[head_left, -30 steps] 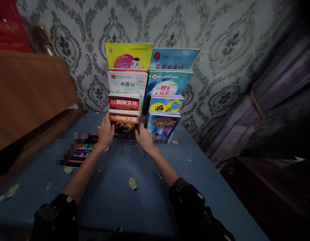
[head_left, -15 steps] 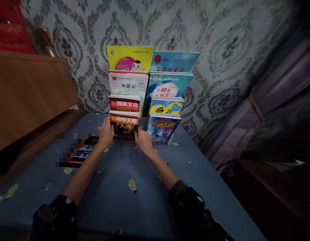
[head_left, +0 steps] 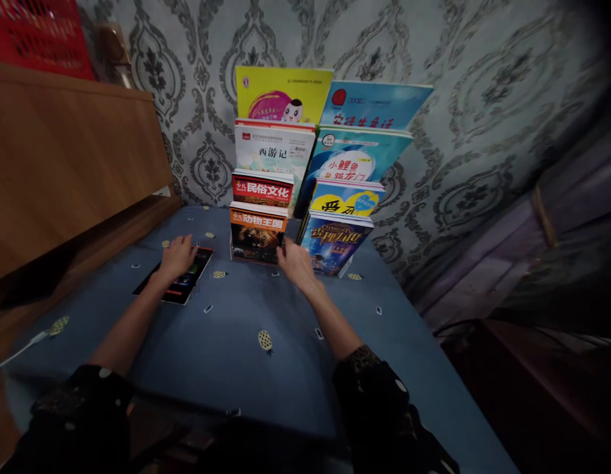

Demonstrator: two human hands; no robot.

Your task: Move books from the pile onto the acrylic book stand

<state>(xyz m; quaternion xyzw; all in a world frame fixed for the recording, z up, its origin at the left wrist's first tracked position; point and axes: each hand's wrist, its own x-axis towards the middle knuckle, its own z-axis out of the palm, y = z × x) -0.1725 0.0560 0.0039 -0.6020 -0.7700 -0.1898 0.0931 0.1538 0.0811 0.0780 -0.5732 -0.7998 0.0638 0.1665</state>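
Note:
My left hand [head_left: 178,255] is over a dark book [head_left: 180,289] lying flat on the table at the left. Its fingers are slightly bent and apart, and they cover part of the cover; whether they touch it I cannot tell. My right hand [head_left: 295,264] has its fingers curled against the lower right edge of an orange-and-black book [head_left: 259,237] with a lion on its cover. That book stands upright at the front of the left column of a stepped stand. Beside the right hand stands a blue book [head_left: 332,247], front of the right column.
Behind stand a red book [head_left: 263,189], a white book [head_left: 270,146], a yellow-green book [head_left: 280,89], a yellow-and-blue book [head_left: 345,199] and two blue books. The blue cloth [head_left: 226,355] covers the table. A wooden cabinet [head_left: 73,158] borders the left; a white cable [head_left: 19,352] lies there.
My left hand has left the left edge of the orange-and-black book and moved left to the dark book. My right hand stays at the right edge. The view has shifted slightly.

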